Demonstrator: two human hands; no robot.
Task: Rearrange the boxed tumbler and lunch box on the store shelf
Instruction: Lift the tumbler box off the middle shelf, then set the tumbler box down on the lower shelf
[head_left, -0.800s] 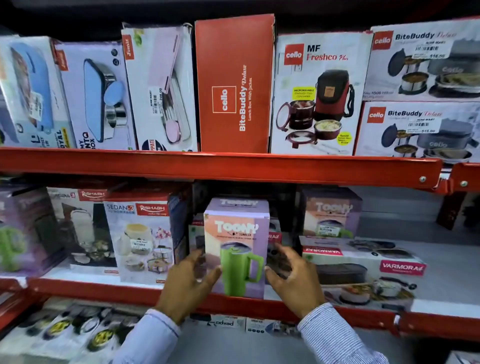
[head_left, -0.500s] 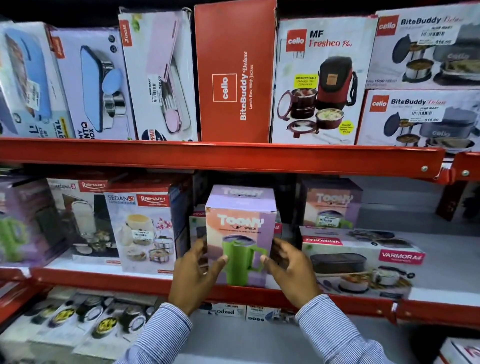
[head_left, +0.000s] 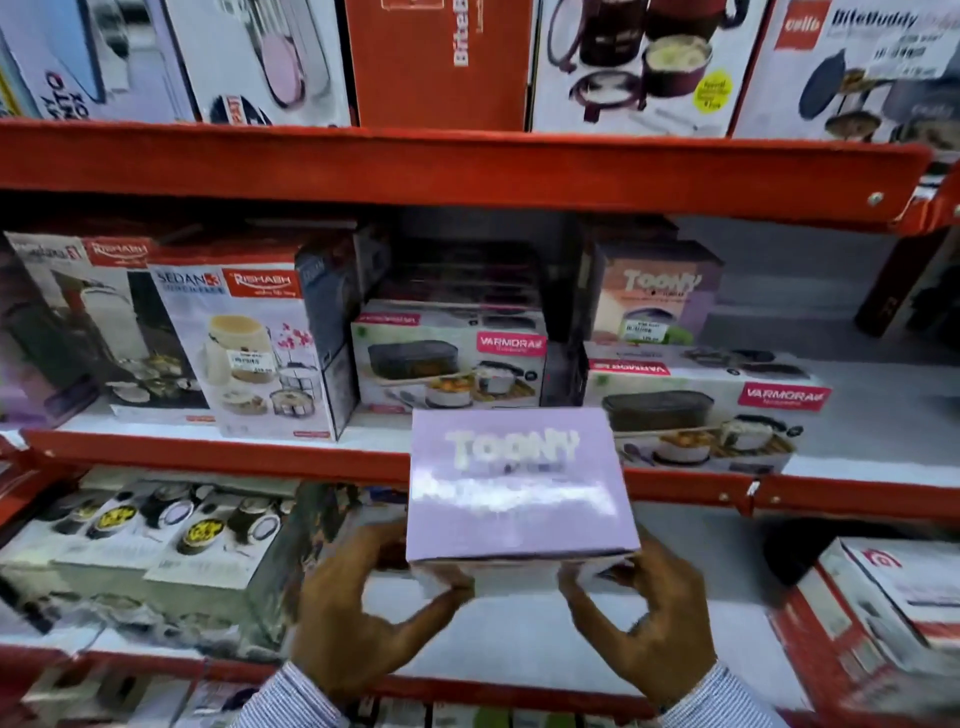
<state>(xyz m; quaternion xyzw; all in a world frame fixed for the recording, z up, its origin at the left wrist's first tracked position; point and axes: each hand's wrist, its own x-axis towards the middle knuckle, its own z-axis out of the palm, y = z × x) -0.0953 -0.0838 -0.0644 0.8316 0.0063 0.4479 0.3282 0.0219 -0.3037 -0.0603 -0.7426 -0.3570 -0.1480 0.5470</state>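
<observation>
Both hands grip the lilac cardboard Toony tumbler box (head_left: 519, 483) from below — the left hand (head_left: 363, 608) at its left lower edge, the right hand (head_left: 644, 623) at its right. The box is off the red metal shelf (head_left: 218, 452), held in front of its edge, lilac top facing the camera. Behind it, on the shelf, lies a white Varmora lunch box carton (head_left: 449, 356) — a second Varmora carton (head_left: 711, 410) sits to the right.
</observation>
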